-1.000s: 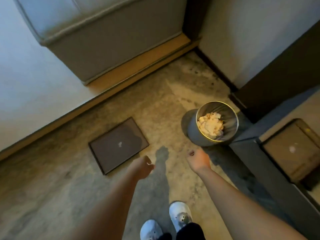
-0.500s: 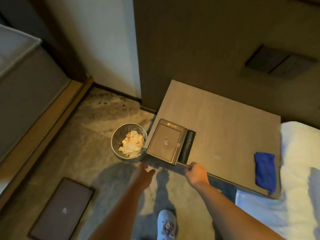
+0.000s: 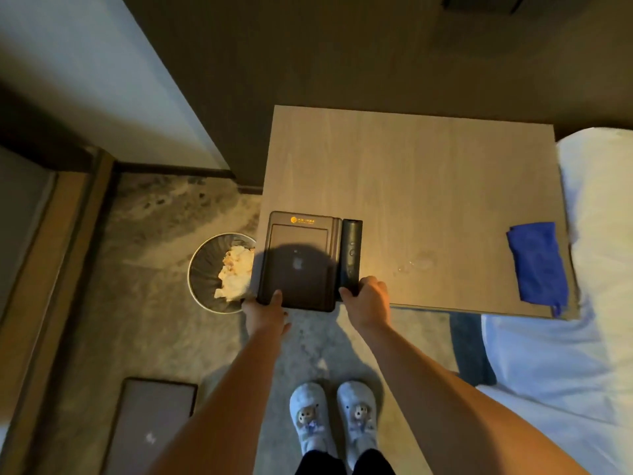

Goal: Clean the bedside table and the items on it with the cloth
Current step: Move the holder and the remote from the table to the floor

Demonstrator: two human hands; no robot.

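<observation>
The wooden bedside table (image 3: 428,173) fills the upper middle. A dark tray (image 3: 301,234) holding a tablet sits at the table's front left corner. A black remote (image 3: 351,248) lies along the tray's right side. My left hand (image 3: 265,311) grips the tray's near left edge, thumb on top. My right hand (image 3: 368,298) holds the tray's near right corner and touches the remote's near end. A folded blue cloth (image 3: 536,262) lies at the table's front right. Small wet spots (image 3: 416,264) mark the tabletop right of the remote.
A metal bin (image 3: 205,265) with crumpled paper stands on the floor left of the table. A dark laptop (image 3: 150,426) lies on the floor at lower left. White bedding (image 3: 582,354) borders the table's right side. My slippered feet (image 3: 332,416) stand before the table.
The view swung from the floor up to the bedside table. Both hands moved forward from empty air and took hold of the tray's near edge.
</observation>
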